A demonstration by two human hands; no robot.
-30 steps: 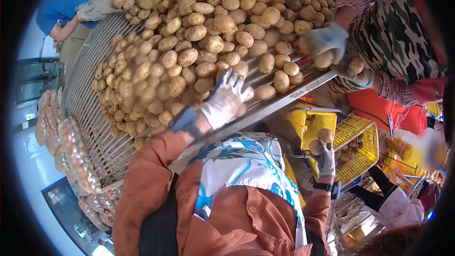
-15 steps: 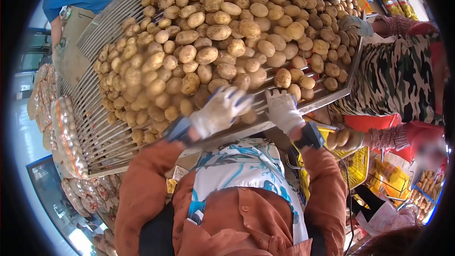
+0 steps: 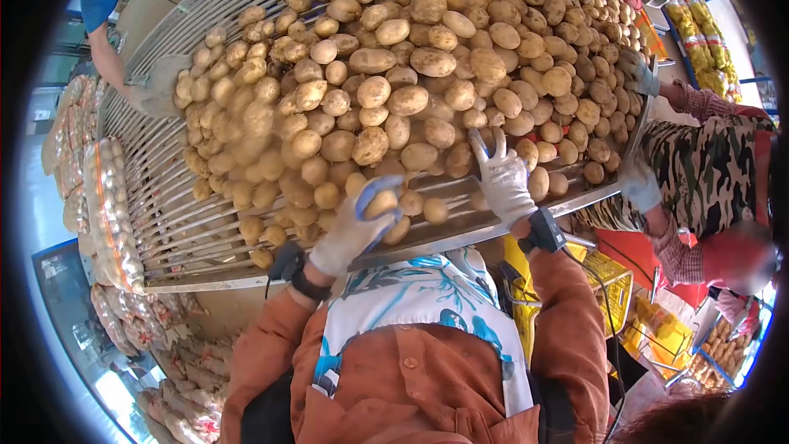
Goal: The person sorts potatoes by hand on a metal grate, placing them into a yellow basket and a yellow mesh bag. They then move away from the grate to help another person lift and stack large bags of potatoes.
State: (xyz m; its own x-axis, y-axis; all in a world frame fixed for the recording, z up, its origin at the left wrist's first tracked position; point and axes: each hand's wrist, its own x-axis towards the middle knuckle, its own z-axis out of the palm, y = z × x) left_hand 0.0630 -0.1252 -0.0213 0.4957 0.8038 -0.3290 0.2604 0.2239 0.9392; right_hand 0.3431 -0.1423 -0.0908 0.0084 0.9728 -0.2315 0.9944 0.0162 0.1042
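A large heap of potatoes (image 3: pixel 408 100) covers a slatted metal table (image 3: pixel 177 234) in front of me. My left hand (image 3: pixel 349 230), in a white glove with a blue palm, is near the front edge, its fingers curled around a potato (image 3: pixel 380 204); motion blurs it a little. Further right, my right hand (image 3: pixel 505 184), gloved in white, reaches to the heap's front with fingers spread apart. Its fingertips lie beside several potatoes, and nothing shows in its grasp. Several loose potatoes lie on the slats between my hands.
Gloved co-workers' hands rest at the heap's left (image 3: pixel 160 86) and right (image 3: pixel 639 182) sides. Bagged potatoes (image 3: pixel 111 214) are stacked at left. Yellow crates (image 3: pixel 608 284) stand below the table's right side. Yellow net bags (image 3: pixel 699 37) lie at upper right.
My left hand has drawn back toward the front edge and now has a potato in it. My right hand has moved slightly forward and spread its fingers. A co-worker's hand has come to the heap's left side.
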